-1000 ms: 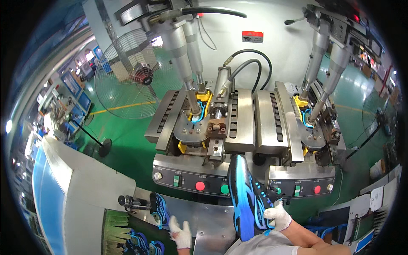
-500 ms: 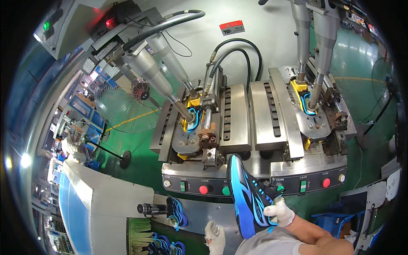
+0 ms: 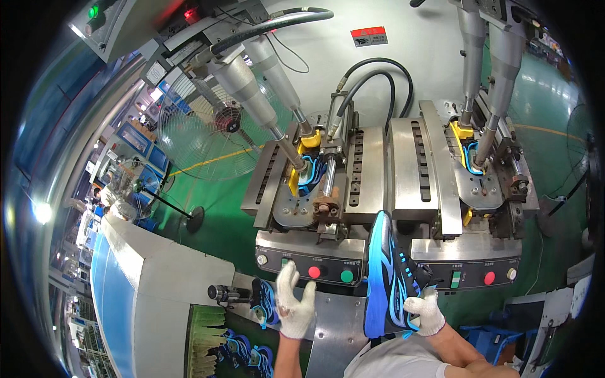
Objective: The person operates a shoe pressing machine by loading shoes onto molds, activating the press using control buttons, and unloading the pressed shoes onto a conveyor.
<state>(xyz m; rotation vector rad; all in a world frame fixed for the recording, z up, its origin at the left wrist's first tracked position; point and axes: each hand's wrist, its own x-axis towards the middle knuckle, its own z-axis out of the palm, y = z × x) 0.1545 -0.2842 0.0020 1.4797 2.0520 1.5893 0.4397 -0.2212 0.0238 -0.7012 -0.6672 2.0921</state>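
Observation:
A black sneaker with bright blue trim and a blue sole [image 3: 380, 280] stands toe up in front of the machine's control panels. My right hand [image 3: 426, 311], in a white knit glove, is closed round its heel end. To the left my left hand [image 3: 294, 303], gloved likewise, is raised with thumb and fingers apart and holds nothing. Its fingertips reach up before the left control panel [image 3: 334, 268]. Beside it another blue-trimmed shoe [image 3: 265, 302] rests on the ledge, partly covered by the glove.
A two-station press has steel blocks [image 3: 364, 170], slanted rods [image 3: 242, 88], and a blue-trimmed shoe [image 3: 307, 176] in the left station. Red and green buttons line its front. Several shoes [image 3: 242, 349] lie below a fringed opening [image 3: 205, 337]. A caged fan [image 3: 217, 126] stands left.
My left hand has risen from the lower edge toward the left panel, its fingers spreading. The sneaker in my right hand has turned more upright. The whole view has shifted slightly.

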